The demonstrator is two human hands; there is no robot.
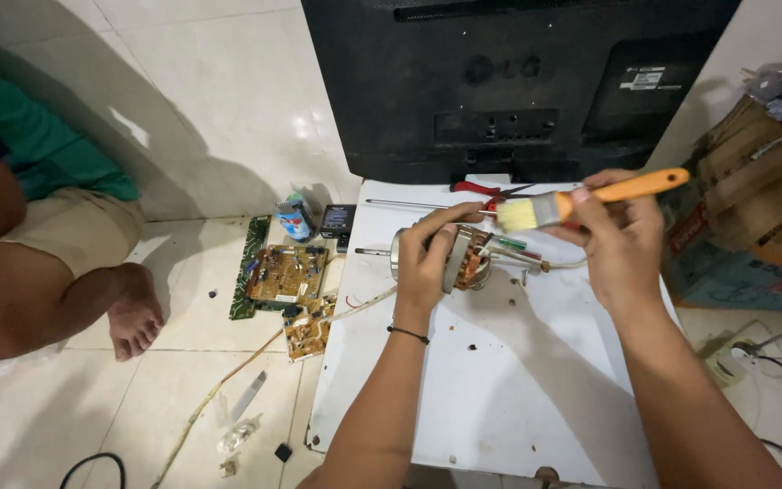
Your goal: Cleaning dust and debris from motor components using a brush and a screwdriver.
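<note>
A white tiled floor and white wall fill the background, with the back of a black flat-screen television (518, 81) standing at twelve o'clock and a flat white panel (500, 380) laid as a work surface in the centre. On that panel, just above its middle, the left hand (427, 263) is wrapped around a small round electric motor with copper windings and a silver metal casing (463, 258), fingers closed over its top edge to steady it. At about two o'clock from the motor, the right hand (617, 240) is clamped on the orange handle of a paintbrush with pale bristles (554, 210), whose bristle tip hangs just above the motor without clearly touching it. The step in hand looks like brushing dust off the windings; the next move seems to call for lowering the bristles into the motor while the left hand turns it. Red-handled pliers (491, 189) lie at twelve o'clock near the television. At nine o'clock, on the floor, lie brown printed circuit boards (287, 276), and another person's bare foot (133, 317) rests farther left. Cardboard boxes (753, 208) stand at three o'clock.
</note>
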